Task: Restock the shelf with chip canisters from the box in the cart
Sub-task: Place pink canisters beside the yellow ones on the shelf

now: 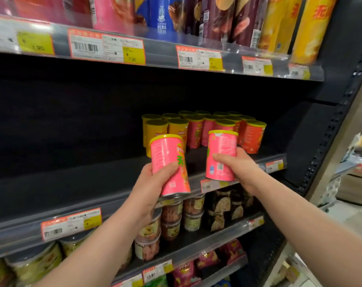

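My left hand grips a pink chip canister with a yellow lid, tilted slightly left, in front of the middle shelf. My right hand grips a second pink canister, held upright just right of the first. Both canisters hover near the shelf's front edge. Behind them, on the right part of that shelf, stand several short canisters: yellow ones at the left, pink and red ones to the right. The cart and the box are out of view.
The left part of the middle shelf is dark and bare. Tall canisters fill the upper shelf. Lower shelves hold plastic snack tubs and chip bags. A black upright bounds the shelving at the right.
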`<state>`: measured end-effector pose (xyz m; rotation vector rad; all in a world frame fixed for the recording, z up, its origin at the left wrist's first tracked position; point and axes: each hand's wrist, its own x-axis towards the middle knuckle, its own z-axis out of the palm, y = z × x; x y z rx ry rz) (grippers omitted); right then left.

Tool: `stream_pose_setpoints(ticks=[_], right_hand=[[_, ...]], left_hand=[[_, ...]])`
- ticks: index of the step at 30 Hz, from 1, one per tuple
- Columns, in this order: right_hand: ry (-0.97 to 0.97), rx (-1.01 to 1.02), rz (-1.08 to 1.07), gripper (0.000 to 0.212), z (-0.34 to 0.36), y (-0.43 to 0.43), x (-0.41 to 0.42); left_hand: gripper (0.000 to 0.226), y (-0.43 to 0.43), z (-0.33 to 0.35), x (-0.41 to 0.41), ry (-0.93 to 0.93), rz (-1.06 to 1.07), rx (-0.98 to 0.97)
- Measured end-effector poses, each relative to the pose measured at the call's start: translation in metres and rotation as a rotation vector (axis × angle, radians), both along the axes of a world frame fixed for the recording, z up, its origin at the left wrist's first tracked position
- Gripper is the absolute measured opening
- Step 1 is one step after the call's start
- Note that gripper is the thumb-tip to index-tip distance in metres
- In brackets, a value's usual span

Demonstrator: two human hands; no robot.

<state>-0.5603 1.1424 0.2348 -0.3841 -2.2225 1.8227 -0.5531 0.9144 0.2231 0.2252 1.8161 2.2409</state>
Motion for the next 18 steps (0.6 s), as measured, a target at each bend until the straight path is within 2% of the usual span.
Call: stream_pose_setpoints(ticks=[5, 7, 11, 14, 18], right_hand=[[-0.015, 0.08, 0.06, 0.057, 0.01, 0.018, -0.047], [-0.002, 0.114, 0.071, 0.053, 0.011, 0.022, -0.062], [-0.025, 0.144, 0.097, 0.071, 0.009, 0.033, -0.091], [-0.024, 0.223, 0.086, 0.082, 0.009, 0.035, -0.106], [0.003, 0.345, 0.094, 0.088, 0.023, 0.039, -0.12]], left_hand=[[0.078, 0.018, 0.008, -0.024, 0.042, 0.08, 0.001], [0.08, 0.025, 0.01, -0.034, 0.06, 0.116, -0.001], [0.076, 0.04, 0.008, -0.05, 0.091, 0.207, -0.039], [0.062, 0.047, 0.004, -0.057, 0.094, 0.265, -0.07], [0.078, 0.05, -0.002, -0.063, 0.07, 0.295, -0.055]])
